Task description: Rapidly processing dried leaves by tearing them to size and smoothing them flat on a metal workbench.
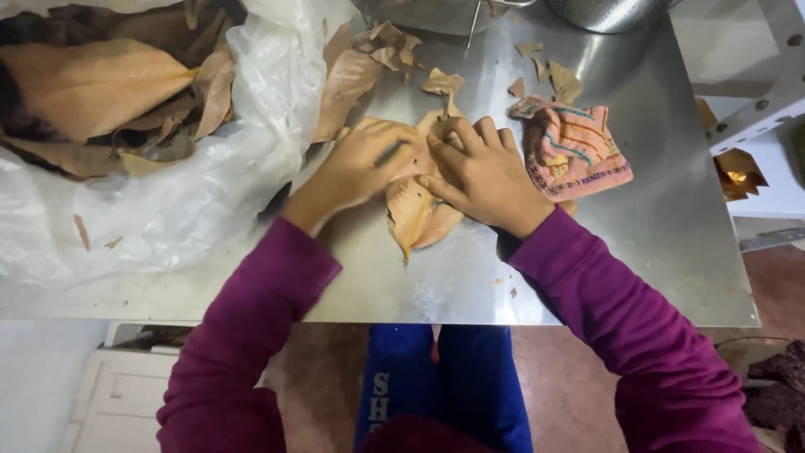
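On the steel surface (pixel 637 243), seen from above:

Leaves in hand: a small stack of dry brown leaves (pixel 417 214) lies flat at the middle of the surface, its tip pointing toward the person.
Left hand (pixel 369 164): palm down on the far left part of the leaves, fingers (pixel 394 138) pressed flat on the top leaf, not curled around it.
Right hand (pixel 482 172): palm down on the right part of the leaves, just beside the left hand and touching it; fingers (pixel 457 134) bent at the knuckles, tips pressing or pinching the leaf edge. Which of the two I cannot tell.
Sleeves: both arms wear purple sleeves (pixel 646 335) that come in from the near edge.
Cloth: a folded pink patterned cloth (pixel 579 151) lies just to the right of the right hand, close to it, on the surface.
Bag: a clear plastic bag (pixel 193 184) lies open at the left, holding a heap of more dry leaves (pixel 101 84).
Loose leaves: several loose leaves (pixel 356 71) and crumbs are scattered between the bag and the far edge.
Metal vessels: the rims of two metal vessels (pixel 604 13) show at the far edge, one of them perforated.
Below the surface: blue trousers (pixel 436 377) show under the near edge.
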